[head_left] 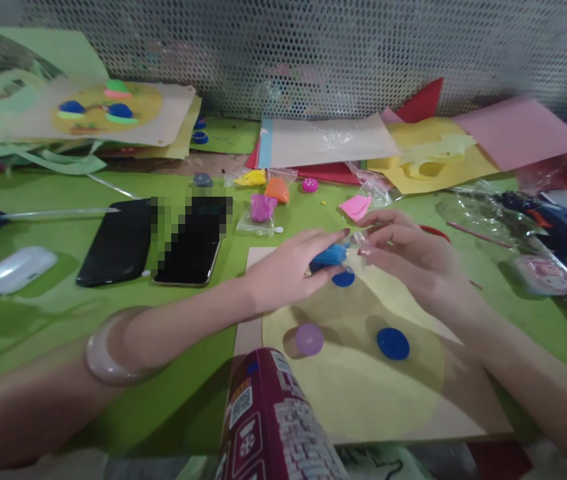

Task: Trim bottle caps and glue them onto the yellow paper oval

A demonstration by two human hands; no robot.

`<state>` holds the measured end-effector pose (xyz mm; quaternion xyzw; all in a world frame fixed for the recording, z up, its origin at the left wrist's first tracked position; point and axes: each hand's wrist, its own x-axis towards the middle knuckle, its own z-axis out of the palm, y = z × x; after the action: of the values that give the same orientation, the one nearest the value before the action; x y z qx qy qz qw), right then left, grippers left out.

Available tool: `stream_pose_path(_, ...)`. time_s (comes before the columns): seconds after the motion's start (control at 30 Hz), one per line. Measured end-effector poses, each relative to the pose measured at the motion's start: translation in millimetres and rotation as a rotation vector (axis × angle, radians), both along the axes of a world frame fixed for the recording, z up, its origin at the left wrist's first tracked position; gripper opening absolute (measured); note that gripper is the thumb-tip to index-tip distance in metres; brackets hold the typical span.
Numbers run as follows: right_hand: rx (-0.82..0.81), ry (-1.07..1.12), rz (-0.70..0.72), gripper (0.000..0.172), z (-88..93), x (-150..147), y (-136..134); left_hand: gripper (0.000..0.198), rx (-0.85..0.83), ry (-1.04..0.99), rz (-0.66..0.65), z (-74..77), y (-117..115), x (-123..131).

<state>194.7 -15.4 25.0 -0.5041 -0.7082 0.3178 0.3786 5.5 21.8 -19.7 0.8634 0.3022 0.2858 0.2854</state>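
My left hand point(298, 267) is closed round a lump of blue modelling clay point(332, 255) above the upper part of a yellow paper circle point(363, 400). With bent fingers, my right hand point(408, 250) pinches a small clear plastic bag point(361, 241) at the clay's right end. Just beneath the clay lies a blue disc point(344, 277) on the circle. Lower down on it are a purple disc point(309, 339) and another blue disc point(393, 343). The circle rests on a pale paper sheet point(483, 417). Beyond my hands is a pink clay piece point(356, 207).
A dark purple can point(268, 420) rises in front, overlapping the sheet. Two black phones point(116, 243) and a white case point(18, 269) lie left. Bagged orange clay point(277, 189) and purple clay point(263, 208) sit ahead. Coloured papers point(333, 140) line the perforated metal panel point(243, 60).
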Motion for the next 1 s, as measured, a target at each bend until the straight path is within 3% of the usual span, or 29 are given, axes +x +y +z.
stream_pose_path(0.17, 0.125, -0.083, 0.041, 0.012, 0.7, 5, 5, 0.042, -0.024, -0.023, -0.032, 4.6, -3, -1)
stream_pose_path(0.27, 0.119, -0.098, 0.098, 0.015, -3.8, 8, 7, 0.044, -0.042, -0.022, -0.061, 5.9, -4, -3)
stream_pose_path(0.6, 0.187, -0.283, -0.015, 0.018, -10.7, 9, 7, 0.041, -0.108, -0.077, -0.060, 3.7, 2, -2)
stream_pose_path(0.8, 0.151, -0.242, 0.049, 0.017, -10.9, 12, 10, 0.039, -0.229, -0.155, 0.039, 2.5, 3, 0)
stream_pose_path(1.0, 0.143, -0.140, 0.081, 0.020, -15.1, 11, 10, 0.040, -0.406, -0.248, 0.038, 2.0, 2, 1)
